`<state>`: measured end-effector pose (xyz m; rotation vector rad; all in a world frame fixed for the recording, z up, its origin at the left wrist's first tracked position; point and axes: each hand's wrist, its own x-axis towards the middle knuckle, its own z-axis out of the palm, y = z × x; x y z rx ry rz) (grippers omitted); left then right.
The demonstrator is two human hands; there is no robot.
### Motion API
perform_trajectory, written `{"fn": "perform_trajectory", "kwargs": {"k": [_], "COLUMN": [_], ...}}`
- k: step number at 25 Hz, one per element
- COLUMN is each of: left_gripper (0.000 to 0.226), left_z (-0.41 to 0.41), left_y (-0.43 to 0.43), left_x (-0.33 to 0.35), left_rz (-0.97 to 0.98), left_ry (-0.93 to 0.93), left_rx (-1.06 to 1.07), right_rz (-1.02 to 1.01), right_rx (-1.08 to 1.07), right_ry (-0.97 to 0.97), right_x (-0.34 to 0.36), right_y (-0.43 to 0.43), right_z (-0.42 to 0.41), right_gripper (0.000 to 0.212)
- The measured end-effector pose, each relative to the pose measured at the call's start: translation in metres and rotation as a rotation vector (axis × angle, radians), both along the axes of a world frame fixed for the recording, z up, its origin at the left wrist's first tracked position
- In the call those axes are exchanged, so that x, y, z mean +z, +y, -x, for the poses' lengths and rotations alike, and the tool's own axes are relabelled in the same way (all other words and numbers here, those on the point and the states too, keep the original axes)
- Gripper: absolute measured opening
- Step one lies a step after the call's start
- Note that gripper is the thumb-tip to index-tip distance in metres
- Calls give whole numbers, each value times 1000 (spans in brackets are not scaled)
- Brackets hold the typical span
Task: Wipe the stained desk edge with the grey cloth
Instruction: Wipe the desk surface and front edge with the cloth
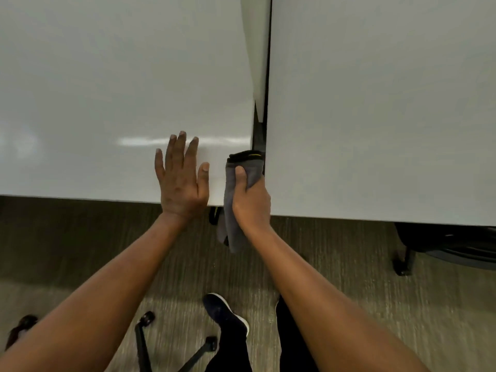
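Two white desks are seen side by side, the left desk (107,89) and the right desk (375,103) parted by a narrow dark gap. The left hand (182,181) is laid flat near the left desk's corner, fingers spread wide. The grey cloth (236,183) is gripped in the right hand (251,202) and pressed over the left desk's right edge at the gap, its tail hanging below.

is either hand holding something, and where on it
The right hand grips the grey cloth around its bunched middle, thumb on top. The left hand lies flat on the white desk, holding nothing.

White desks (107,76) — grey cloth (230,200), black-edged — striped grey-brown carpet (349,264).
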<state>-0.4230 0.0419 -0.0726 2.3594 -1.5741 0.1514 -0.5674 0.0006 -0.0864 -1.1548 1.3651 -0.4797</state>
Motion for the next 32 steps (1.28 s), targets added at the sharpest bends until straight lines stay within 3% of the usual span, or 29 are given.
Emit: {"fn": "perform_trajectory", "kwargs": {"k": [6, 11, 15, 20, 25, 32], "left_gripper": [59, 60, 61, 60, 59, 61], "left_z": [-3, -2, 0, -1, -2, 0], "left_y": [-1, -3, -2, -2, -2, -1], "left_x": [-2, 1, 4, 2, 1, 4], "left_rz": [-39, -49, -51, -47, -30, -51], "left_ry": [-27, 3, 18, 6, -3, 41], "left_rx": [-28, -18, -5, 3, -11, -12], "right_rz": [63, 67, 49, 65, 134, 225], "right_rx": [-24, -43, 23, 74, 54, 56], "right_ry": [160, 144, 151, 114, 195, 266], "right_x": [9, 19, 16, 12, 14, 24], "right_y": [-83, -153, -96, -4, -55, -118], "right_z": [-39, -65, -39, 0, -24, -56], "right_gripper": [66, 56, 60, 41, 43, 66]}}
